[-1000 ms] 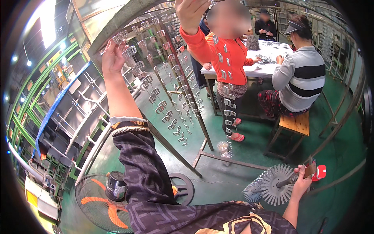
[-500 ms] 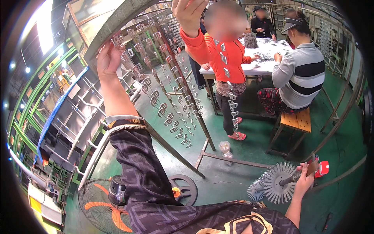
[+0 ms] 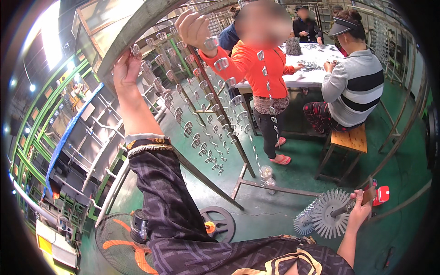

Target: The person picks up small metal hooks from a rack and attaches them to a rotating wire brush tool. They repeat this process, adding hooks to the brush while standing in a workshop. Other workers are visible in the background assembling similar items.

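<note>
My left hand [image 3: 127, 69] is raised at the upper left, its fingers closed on a small shiny metal buckle [image 3: 136, 50] just under the curved grey frame [image 3: 110, 57]. Strands of similar buckles [image 3: 197, 140] hang to the right of that arm. Low on the right, my right hand [image 3: 360, 210] is wrapped round the dark shaft [image 3: 343, 210] of a slotted metal wheel [image 3: 327, 220]. A flat brown piece [image 3: 368, 196] sticks up beside those fingers. Smaller slotted discs [image 3: 304, 225] show left of the wheel.
A co-worker in orange [image 3: 266, 68] faces me, one hand [image 3: 192, 30] raised by a buckle strand. Another sits on a wooden bench [image 3: 346, 141] at a white table [image 3: 316, 82]. Metal frame legs [image 3: 243, 169], a fan [image 3: 123, 243] and a black wheel [image 3: 224, 224] surround me.
The co-worker's raised hand has moved left and down, and a buckle strand now hangs farther left. My left hand has shifted slightly left and down; my right hand has hardly moved.
</note>
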The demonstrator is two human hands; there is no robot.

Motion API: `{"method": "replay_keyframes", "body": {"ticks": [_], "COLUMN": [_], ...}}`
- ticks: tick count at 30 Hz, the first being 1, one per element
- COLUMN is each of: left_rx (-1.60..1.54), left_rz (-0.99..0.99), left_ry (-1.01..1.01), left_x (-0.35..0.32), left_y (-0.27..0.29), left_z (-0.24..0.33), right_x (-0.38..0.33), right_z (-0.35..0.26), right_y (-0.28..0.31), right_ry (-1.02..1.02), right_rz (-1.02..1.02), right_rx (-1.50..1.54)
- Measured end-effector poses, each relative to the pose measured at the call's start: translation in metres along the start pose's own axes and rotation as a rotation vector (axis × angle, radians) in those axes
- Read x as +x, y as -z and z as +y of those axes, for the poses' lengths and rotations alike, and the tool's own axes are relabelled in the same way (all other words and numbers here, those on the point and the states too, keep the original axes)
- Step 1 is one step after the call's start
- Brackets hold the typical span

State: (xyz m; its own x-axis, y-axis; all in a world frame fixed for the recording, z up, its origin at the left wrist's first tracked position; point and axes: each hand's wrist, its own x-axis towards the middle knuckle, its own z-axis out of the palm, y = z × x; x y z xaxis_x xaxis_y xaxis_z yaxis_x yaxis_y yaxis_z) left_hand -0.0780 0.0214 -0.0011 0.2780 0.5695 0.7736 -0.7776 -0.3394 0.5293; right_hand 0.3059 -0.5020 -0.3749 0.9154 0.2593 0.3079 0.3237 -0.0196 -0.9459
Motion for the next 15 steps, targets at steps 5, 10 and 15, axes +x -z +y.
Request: {"method": "replay_keyframes", "body": {"ticks": [5,10,15], "left_rx": [-0.028,-0.123,0.004], "left_rz": [-0.001,0.04,0.077], "left_ry": [-0.046,-0.025,-0.073], "left_x": [-0.005,0.001,0.007], "left_y": [-0.022,-0.009,-0.006], "left_z": [-0.006,-0.011,-0.001], "right_x": [0.001,0.0,0.0], "right_z": [0.0,-0.003,-0.002], "right_y": [0.0,-0.001,-0.001], "right_ry": [0.007,0.028,0.011], "right_rz": [0.011,0.011,0.006], "right_rx": [0.0,-0.005,-0.003]}}
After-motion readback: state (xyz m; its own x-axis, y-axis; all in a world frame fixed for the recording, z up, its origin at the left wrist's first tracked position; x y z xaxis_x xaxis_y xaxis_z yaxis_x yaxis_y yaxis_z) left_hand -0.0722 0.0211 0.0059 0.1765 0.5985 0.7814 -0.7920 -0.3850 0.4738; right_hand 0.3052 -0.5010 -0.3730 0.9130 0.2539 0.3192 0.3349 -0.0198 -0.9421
